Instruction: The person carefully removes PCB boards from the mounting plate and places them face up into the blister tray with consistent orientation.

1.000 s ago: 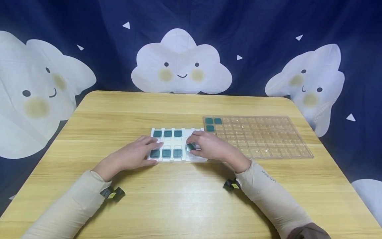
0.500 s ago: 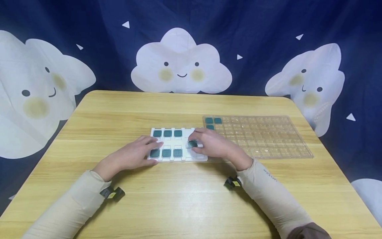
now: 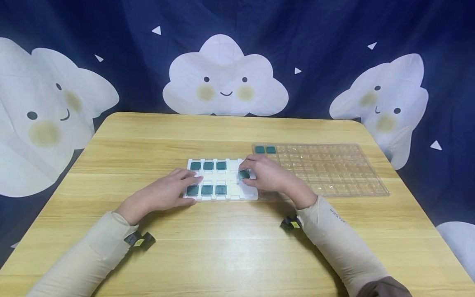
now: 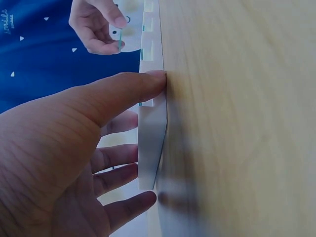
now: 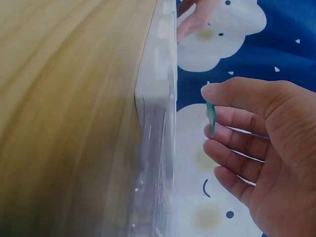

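A white tray lies on the table with several small green circuit boards in two rows of its slots. My left hand holds its left end. In the left wrist view the thumb lies against the tray's near edge, with the other fingers at its far side. Over the tray's right part, my right hand pinches one green board by its edges. The right wrist view shows that board edge-on between thumb and fingers, raised above the tray.
A clear plastic tray with many pockets lies on the right, beside the white tray. Two green boards sit in its far left corner; my right hand hides pockets nearby. Behind the wooden table hangs a blue cloud-patterned cloth.
My right hand has lifted the green board and moved slightly right and away from me, covering another board in the clear tray. My left hand has stayed in place.
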{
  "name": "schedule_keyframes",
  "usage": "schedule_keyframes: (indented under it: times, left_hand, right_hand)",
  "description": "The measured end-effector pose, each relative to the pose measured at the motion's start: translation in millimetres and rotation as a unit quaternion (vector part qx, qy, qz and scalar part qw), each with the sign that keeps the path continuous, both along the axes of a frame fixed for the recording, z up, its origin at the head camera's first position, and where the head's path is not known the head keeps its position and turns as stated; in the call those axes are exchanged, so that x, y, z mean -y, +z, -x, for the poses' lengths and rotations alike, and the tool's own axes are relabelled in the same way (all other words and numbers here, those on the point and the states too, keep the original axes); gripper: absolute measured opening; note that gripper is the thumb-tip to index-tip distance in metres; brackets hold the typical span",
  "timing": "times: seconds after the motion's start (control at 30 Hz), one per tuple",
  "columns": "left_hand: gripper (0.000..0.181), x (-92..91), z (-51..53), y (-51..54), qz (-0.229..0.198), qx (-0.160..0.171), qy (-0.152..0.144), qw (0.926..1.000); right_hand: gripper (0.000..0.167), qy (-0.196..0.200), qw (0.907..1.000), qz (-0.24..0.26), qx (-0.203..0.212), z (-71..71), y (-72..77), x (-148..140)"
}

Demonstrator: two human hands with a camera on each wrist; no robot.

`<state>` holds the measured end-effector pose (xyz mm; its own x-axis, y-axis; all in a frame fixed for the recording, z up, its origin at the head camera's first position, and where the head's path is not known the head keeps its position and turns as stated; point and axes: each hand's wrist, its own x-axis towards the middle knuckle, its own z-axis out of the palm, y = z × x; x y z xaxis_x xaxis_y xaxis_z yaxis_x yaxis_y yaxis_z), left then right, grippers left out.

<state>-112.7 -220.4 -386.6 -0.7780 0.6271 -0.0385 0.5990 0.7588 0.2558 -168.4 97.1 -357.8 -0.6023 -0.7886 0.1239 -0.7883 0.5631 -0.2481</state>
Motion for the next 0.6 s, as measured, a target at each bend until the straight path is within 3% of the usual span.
schedule_keyframes:
  times: [0.3, 0.47, 0.6]
  left_hand:
    - [0.07, 1.2, 0.4, 0.2, -0.002, -0.005, -0.003, 1.0]
    - [0.069, 0.6, 0.2, 1.0, -0.003, -0.003, 0.0, 1.0]
    - [0.069, 0.2, -0.4, 2.0, 0.0, 0.002, 0.002, 1.0]
  right_hand:
    - [0.034, -0.053, 0.9981, -0.03, -0.011, 2.0, 2.2, -1.4]
    - [0.035, -0.064, 0.9976, -0.026, -0.003, 2.2, 4.2, -2.8]
    - [0.033, -0.058, 0.9979, -0.019, -0.02, 3.5, 4.3, -4.5]
